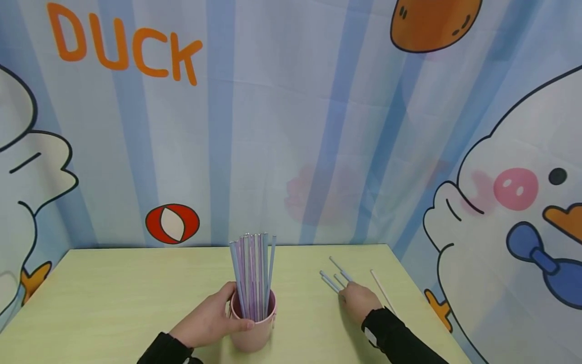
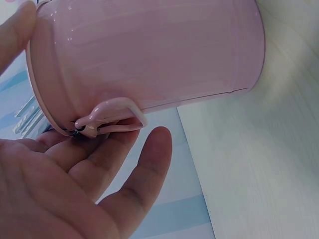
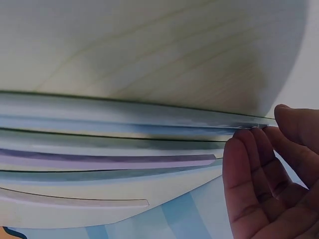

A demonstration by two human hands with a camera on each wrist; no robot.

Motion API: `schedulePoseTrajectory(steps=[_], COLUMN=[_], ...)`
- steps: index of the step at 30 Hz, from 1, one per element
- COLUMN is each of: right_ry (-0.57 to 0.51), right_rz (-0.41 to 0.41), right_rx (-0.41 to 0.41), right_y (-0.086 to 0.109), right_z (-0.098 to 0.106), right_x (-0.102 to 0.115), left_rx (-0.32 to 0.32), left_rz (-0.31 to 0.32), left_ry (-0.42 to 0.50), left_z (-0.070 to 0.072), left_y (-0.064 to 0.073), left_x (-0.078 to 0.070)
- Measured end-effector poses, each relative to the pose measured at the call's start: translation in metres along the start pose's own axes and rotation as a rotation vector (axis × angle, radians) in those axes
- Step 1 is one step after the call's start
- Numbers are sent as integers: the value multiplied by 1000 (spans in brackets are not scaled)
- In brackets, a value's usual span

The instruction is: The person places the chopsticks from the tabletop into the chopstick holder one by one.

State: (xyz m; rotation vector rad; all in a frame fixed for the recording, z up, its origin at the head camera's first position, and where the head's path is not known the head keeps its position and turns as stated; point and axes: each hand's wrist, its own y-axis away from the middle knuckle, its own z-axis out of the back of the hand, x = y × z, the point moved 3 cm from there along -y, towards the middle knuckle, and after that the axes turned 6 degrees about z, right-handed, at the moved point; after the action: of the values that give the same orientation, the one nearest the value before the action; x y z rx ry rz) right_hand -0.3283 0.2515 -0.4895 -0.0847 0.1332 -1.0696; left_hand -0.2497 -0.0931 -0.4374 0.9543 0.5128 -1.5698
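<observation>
My left hand (image 1: 206, 317) grips a small pink metal bucket (image 1: 252, 336) by its rim, thumb on the near side and fingers round the far side. A bundle of blue and purple straws (image 1: 252, 275) stands upright in it. One wire handle (image 2: 134, 112) hangs by the fingers in the left wrist view. My right hand (image 1: 361, 302) is low over the table at the right, among several loose straws. Thumb and fingertips pinch the end of a blue straw (image 3: 149, 123) lying there. A purple straw (image 3: 174, 160) and other straws lie alongside.
A whitish straw (image 1: 382, 289) lies to the right of my right hand, slanting along the pale yellow table (image 1: 136, 288). Behind the table's far edge hangs a blue striped curtain (image 1: 268, 126) with duck pictures, which also closes in both sides.
</observation>
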Motion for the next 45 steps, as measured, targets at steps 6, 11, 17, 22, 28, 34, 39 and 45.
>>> schedulePoseTrajectory(steps=[6,11,17,22,28,34,39,45], right_ry=[10,-37,-96,-138,-166,-164,-174,-222], right_rz=[8,-13,-41,-9,70,58,43,30], right_rx=[-5,16,29,0,-15,-32,-25,14], right_y=[0,0,-1,-2,-4,-3,-4,-5], right_z=[2,4,4,3,-3,2,3,4], right_x=[2,4,7,11,14,28,34,37], left_rx=[-5,-10,-5,-3,-5,-3,-3,0], left_rz=[6,8,4,-5,-11,-12,-20,-39], left_ry=[1,-2,-4,2,2,3,2,0], left_z=[0,1,1,1,0,0,0,0], left_y=[1,1,0,0,0,1,2,2], left_x=[0,0,0,1,1,0,0,0])
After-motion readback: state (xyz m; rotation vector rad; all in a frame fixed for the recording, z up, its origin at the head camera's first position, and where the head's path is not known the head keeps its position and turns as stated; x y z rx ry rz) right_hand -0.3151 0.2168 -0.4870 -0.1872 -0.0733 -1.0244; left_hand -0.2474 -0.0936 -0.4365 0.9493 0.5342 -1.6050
